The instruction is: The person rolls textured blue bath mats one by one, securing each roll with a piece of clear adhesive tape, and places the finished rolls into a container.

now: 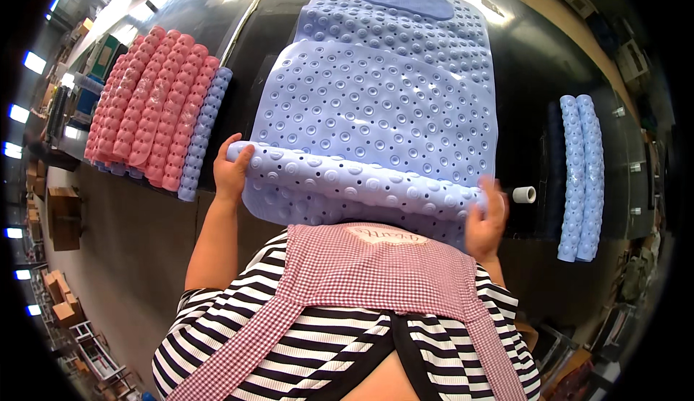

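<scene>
1. Far to the left of the left hand, a pile of pink rolled mats [148,105] lay on the dark table [535,54]. One light blue rolled mat [204,134] lay right beside the pile, on the side nearer the hand.
2. The left hand [231,173] was closed around the left end of a rolled-up edge. Its fingers curled over the top of the roll.
3. Between the two hands was the big light blue bath mat [376,105], full of bumps and small holes. Its near edge was rolled into a tube [354,177], and the rest lay flat on the table, reaching away from the hands.
4. The right hand [486,220] gripped the right end of the tube. It looked a bit blurry.
5. Just to the right of the right hand sat a small white tube [525,194].
6. Farther right lay two more light blue rolled mats [582,177], side by side.
7. No boxes or bins sat near the hands.
</scene>
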